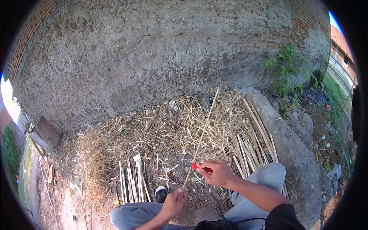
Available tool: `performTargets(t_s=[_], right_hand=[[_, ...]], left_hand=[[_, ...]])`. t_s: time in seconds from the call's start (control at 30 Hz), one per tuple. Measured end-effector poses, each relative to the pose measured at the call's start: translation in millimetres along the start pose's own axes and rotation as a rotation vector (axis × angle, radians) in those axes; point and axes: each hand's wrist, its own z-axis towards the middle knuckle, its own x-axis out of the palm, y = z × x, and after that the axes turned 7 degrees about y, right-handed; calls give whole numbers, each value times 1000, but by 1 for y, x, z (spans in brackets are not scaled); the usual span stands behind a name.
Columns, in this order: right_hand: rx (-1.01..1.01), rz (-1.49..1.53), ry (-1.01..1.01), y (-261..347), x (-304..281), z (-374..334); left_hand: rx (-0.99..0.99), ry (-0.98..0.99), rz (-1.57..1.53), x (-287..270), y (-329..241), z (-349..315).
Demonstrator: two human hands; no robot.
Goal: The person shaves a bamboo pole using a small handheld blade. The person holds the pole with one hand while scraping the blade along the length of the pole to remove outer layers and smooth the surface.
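Clearly the right hand (217, 172), closed on a red-handled knife (198, 166), could slip toward the left hand (174, 202) gripping the stick (202, 134) above the straw-strewn ground (115, 153).

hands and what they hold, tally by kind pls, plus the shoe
hands: 2, the left hand and the right hand
long thin stick: 1, gripped at its lower end by the left hand
red-handled tool: 1, in the right hand against the stick
black shoe with white toe: 1
total: 5
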Motion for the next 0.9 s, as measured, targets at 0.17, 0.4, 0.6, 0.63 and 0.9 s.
performTargets(t_s=[0.17, 0.4, 0.6, 0.63, 0.9], right_hand=[[6, 22, 185, 5, 9, -6], [17, -20, 249, 11, 7, -7], [120, -138, 119, -23, 1, 4], [144, -132, 72, -29, -8, 10], [142, -62, -109, -34, -25, 19]], left_hand=[[2, -37, 19, -5, -9, 5], [73, -78, 55, 0, 0, 5], [26, -42, 146, 8, -1, -11], [12, -14, 160, 10, 0, -14], [182, -62, 234, 1, -9, -43]])
